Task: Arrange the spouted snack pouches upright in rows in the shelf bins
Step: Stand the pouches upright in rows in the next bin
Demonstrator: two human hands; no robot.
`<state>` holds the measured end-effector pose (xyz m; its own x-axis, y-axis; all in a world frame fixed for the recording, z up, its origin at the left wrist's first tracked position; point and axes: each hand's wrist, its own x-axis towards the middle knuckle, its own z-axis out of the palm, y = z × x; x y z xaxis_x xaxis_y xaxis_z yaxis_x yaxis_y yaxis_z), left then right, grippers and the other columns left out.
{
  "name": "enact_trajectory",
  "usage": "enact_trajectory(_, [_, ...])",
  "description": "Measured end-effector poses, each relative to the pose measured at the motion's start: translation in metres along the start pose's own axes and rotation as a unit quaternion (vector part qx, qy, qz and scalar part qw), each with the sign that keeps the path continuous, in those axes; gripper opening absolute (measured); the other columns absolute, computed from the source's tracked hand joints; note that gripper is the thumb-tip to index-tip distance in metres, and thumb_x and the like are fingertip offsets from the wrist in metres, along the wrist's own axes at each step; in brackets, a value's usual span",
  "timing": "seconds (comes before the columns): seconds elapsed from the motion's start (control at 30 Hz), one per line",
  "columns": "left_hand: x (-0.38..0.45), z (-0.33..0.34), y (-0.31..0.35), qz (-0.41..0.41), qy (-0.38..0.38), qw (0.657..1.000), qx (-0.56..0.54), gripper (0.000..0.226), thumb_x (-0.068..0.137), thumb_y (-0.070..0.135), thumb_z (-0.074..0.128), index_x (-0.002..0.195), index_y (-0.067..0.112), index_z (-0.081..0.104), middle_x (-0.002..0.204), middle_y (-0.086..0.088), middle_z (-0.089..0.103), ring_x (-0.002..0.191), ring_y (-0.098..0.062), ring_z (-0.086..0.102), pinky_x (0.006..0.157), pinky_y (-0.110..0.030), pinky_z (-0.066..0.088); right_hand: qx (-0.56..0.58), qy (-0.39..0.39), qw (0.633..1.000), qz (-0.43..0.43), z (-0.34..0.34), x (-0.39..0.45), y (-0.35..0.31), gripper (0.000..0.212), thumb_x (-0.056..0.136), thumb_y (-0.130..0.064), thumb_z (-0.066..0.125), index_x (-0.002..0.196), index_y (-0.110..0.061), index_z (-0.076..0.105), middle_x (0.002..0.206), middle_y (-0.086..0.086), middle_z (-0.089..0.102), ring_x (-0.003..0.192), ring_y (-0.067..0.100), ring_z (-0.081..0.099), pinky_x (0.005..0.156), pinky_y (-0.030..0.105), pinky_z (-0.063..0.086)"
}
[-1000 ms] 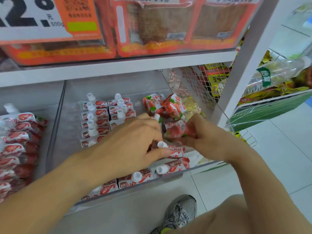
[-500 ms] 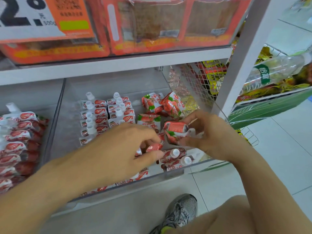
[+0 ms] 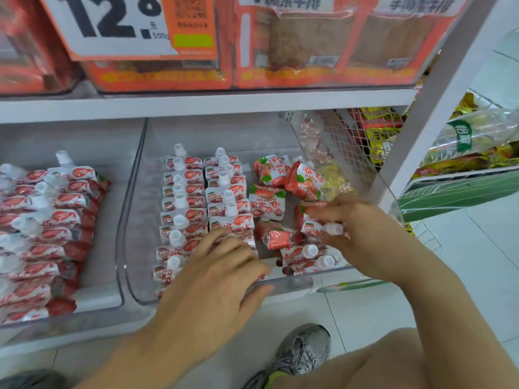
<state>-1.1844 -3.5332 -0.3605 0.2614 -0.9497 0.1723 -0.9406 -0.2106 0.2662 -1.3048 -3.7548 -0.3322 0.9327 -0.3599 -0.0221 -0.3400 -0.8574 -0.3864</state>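
Observation:
A clear middle bin [image 3: 134,242] holds two upright rows of red-and-white spouted pouches [image 3: 185,203] on its left side. To their right lies a loose jumble of pouches [image 3: 283,189] on their sides. My left hand [image 3: 219,279] reaches over the bin's front edge, its fingers resting on the front of the second row; what lies under it is hidden. My right hand [image 3: 356,231] pinches a pouch [image 3: 317,228] with its white cap pointing right, over the right side of the bin. Two more pouches [image 3: 306,255] lie below it.
The left bin [image 3: 112,290] is full of rows of the same pouches. Orange snack packs and a price sign [image 3: 126,23] fill the shelf above. A white upright post [image 3: 429,108] and wire basket [image 3: 356,141] stand right. My shoe [image 3: 303,352] is on the tile floor below.
My left hand has moved left onto the front of the second row. My right hand has turned its pouch so the cap points right. The camera has shifted so the left bin shows more.

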Motion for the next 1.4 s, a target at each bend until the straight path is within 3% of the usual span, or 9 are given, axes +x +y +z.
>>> enact_trajectory(0.2, [0.001, -0.004, 0.004, -0.026, 0.047, 0.994, -0.094, 0.026, 0.087, 0.054, 0.055, 0.099, 0.034, 0.067, 0.098, 0.023, 0.057, 0.099, -0.003, 0.052, 0.099, -0.024, 0.032, 0.077, 0.022, 0.997, 0.000, 0.007, 0.016, -0.008, 0.021, 0.093, -0.028, 0.066, 0.113, -0.026, 0.071, 0.104, -0.016, 0.067, 0.096, 0.004, 0.061, 0.075, 0.005, 0.039])
enact_trajectory(0.3, [0.017, -0.020, 0.005, -0.073, 0.074, 0.986, -0.129, 0.029, 0.088, 0.055, 0.052, 0.105, 0.034, 0.063, 0.102, 0.022, 0.055, 0.099, 0.003, 0.048, 0.085, -0.016, 0.039, 0.089, 0.007, 0.996, 0.028, 0.010, 0.024, -0.006, 0.014, 0.095, -0.027, 0.063, 0.108, -0.026, 0.068, 0.100, -0.012, 0.071, 0.094, 0.009, 0.064, 0.075, 0.017, 0.046])
enact_trajectory(0.57, [0.101, -0.018, -0.007, 0.006, -0.180, 0.983, 0.042, 0.044, 0.080, 0.040, 0.074, 0.113, 0.014, 0.060, 0.102, -0.001, 0.063, 0.090, -0.018, 0.060, 0.074, -0.034, 0.054, 0.039, 0.236, 0.963, 0.122, 0.004, 0.051, 0.004, 0.022, 0.100, -0.010, 0.046, 0.081, -0.007, 0.058, 0.073, 0.014, 0.064, 0.069, 0.039, 0.060, 0.057, 0.042, 0.047])
enact_trajectory(0.73, [0.117, -0.016, -0.011, 0.011, -0.191, 0.982, 0.008, 0.020, 0.067, 0.020, 0.078, 0.079, 0.010, 0.066, 0.067, -0.007, 0.061, 0.059, -0.021, 0.058, 0.052, -0.038, 0.050, 0.089, 0.251, 0.951, 0.158, 0.006, 0.054, -0.004, 0.038, 0.100, -0.020, 0.052, 0.136, -0.010, 0.049, 0.129, 0.016, 0.056, 0.113, 0.035, 0.057, 0.090, 0.041, 0.046])
enact_trajectory(0.83, [0.115, -0.027, -0.017, -0.046, -0.158, 0.985, -0.043, 0.030, 0.065, 0.022, 0.082, 0.092, 0.018, 0.069, 0.075, 0.000, 0.066, 0.067, -0.017, 0.063, 0.062, -0.039, 0.056, 0.117, 0.267, 0.951, 0.104, 0.000, 0.044, -0.010, 0.024, 0.096, -0.014, 0.056, 0.119, -0.015, 0.065, 0.113, 0.005, 0.067, 0.095, 0.019, 0.066, 0.085, 0.032, 0.052])
enact_trajectory(0.93, [0.114, -0.030, -0.019, -0.085, -0.100, 0.984, -0.118, 0.044, 0.068, 0.028, 0.085, 0.107, 0.021, 0.066, 0.092, 0.005, 0.069, 0.083, -0.012, 0.065, 0.076, -0.036, 0.056, 0.126, 0.144, 0.976, 0.100, -0.004, 0.031, -0.006, 0.023, 0.101, -0.027, 0.051, 0.099, -0.014, 0.070, 0.087, -0.004, 0.071, 0.075, 0.004, 0.065, 0.066, 0.010, 0.047])
enact_trajectory(1.1, [0.118, -0.006, -0.014, -0.071, -0.198, 0.962, -0.176, 0.044, 0.078, 0.022, 0.076, 0.116, 0.026, 0.054, 0.093, 0.011, 0.057, 0.083, -0.008, 0.056, 0.073, -0.029, 0.051, 0.197, -0.021, 0.966, 0.164, -0.004, 0.011, 0.007, 0.045, 0.101, -0.048, 0.036, 0.104, -0.014, 0.065, 0.093, 0.006, 0.070, 0.086, 0.021, 0.069, 0.083, 0.048, 0.055])
enact_trajectory(1.33, [0.122, -0.010, -0.008, 0.038, -0.227, 0.972, -0.048, 0.037, 0.088, 0.033, 0.066, 0.123, 0.025, 0.057, 0.106, 0.003, 0.059, 0.095, -0.016, 0.057, 0.083, -0.037, 0.052, 0.169, -0.147, 0.960, 0.167, -0.005, -0.001, 0.005, 0.031, 0.097, -0.051, 0.048, 0.119, -0.033, 0.059, 0.088, -0.023, 0.053, 0.086, 0.007, 0.055, 0.080, 0.026, 0.044])
enact_trajectory(1.4, [0.122, -0.009, -0.010, 0.049, -0.243, 0.968, -0.026, 0.030, 0.087, 0.028, 0.065, 0.116, 0.023, 0.061, 0.100, 0.001, 0.060, 0.089, -0.018, 0.058, 0.078, -0.039, 0.052, 0.171, -0.159, 0.960, 0.154, -0.010, -0.002, 0.000, 0.011, 0.092, -0.057, 0.052, 0.099, -0.049, 0.052, 0.082, -0.032, 0.045, 0.089, 0.003, 0.052, 0.074, 0.017, 0.042])
